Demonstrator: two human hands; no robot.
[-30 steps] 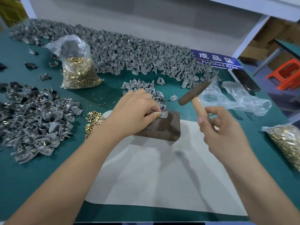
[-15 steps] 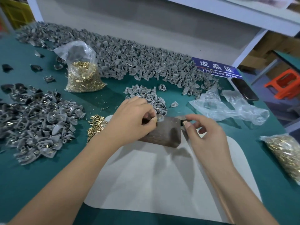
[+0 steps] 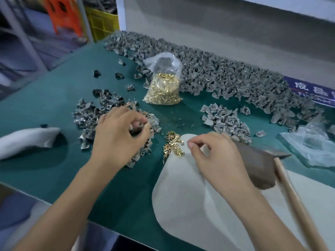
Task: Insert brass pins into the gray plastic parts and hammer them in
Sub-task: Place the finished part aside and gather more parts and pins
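**Both hands down among the parts**

The left hand (image 3: 119, 136) reaches into the heap of small gray plastic wedge-shaped parts (image 3: 90, 120), fingers curled round something dark and blurred. The right hand (image 3: 215, 156) hovers beside the loose pile of shiny brass pins (image 3: 173, 144) on the green table (image 3: 54, 98), thumb and forefinger pinched narrow; whether they hold a pin I cannot tell.

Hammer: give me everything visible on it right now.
The hammer lies set down on the white mat, beside the dark block at right. A pale wooden handle runs toward the lower right edge of the frame; the dark head pokes out past the block's far corner. Neither hand touches it. Where the head joins the handle is hidden by the block.
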